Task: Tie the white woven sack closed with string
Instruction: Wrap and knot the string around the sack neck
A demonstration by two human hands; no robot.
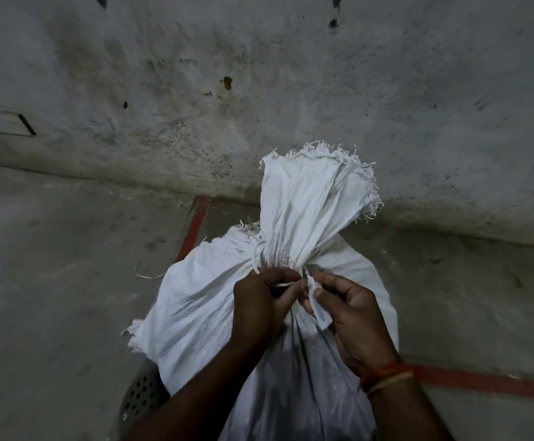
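Note:
A full white woven sack stands upright below me. Its mouth is gathered into a bunched neck, and the frayed top fans out above it. A thin white string loops around the neck. My left hand pinches one string end just under the neck. My right hand pinches the other end, a flat white strip that hangs down between its fingers. Both hands almost touch in front of the neck.
A stained concrete wall rises right behind the sack. The grey floor carries red painted lines. A grey perforated plastic item shows under the sack at the lower left. A loose string scrap lies on the floor.

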